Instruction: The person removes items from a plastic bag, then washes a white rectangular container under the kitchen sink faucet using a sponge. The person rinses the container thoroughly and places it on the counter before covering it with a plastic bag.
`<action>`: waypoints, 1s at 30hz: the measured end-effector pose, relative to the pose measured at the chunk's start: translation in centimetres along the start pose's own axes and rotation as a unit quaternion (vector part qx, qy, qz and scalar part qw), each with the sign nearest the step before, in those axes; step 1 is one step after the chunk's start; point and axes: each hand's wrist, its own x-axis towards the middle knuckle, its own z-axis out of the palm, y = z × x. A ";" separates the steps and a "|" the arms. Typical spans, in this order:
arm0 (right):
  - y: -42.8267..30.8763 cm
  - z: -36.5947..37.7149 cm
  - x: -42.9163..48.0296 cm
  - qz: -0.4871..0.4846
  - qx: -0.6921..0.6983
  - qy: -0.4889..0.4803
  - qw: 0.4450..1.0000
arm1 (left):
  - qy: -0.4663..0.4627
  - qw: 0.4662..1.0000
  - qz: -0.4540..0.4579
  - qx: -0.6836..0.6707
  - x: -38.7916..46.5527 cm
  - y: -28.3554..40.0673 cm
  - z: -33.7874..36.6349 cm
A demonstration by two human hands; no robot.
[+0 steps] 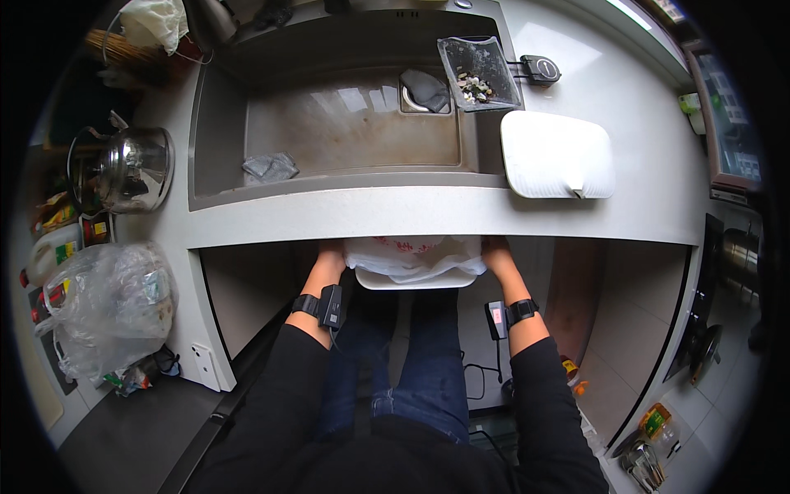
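Note:
Below the counter's front edge, a white plastic bin is lined with a white plastic bag that bears red printing. My left hand grips the left side of the lined bin. On the opposite side, my right hand holds it too. The counter hides the fingers of both hands and the far part of the bin. A white rounded lid lies on the counter, just right of the sink.
Behind the counter's front strip lies a stainless-steel sink with a mesh cloth. A clear strainer box holding food scraps hangs at its right rim. To the left are a steel kettle and a filled plastic bag.

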 end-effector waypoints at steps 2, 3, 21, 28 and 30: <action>0.1 0.1 0.2 0.051 0.005 -0.082 0.995 | -0.002 1.000 -0.006 -0.023 0.4 -0.5 -0.7; 0.1 0.0 0.4 0.100 0.008 -0.116 0.988 | -0.004 0.999 -0.008 -0.032 0.5 -0.7 -1.1; -1.3 2.0 -4.8 0.223 0.588 -0.057 0.775 | -0.038 0.977 0.057 0.201 -1.3 -7.1 -5.3; 0.7 4.3 -8.7 0.224 0.668 -0.026 0.709 | -0.042 0.942 -0.012 0.332 -4.3 -8.9 -7.7; 1.5 4.4 -8.8 0.239 0.635 -0.076 0.731 | -0.064 0.981 -0.102 0.154 -4.6 -8.1 -8.2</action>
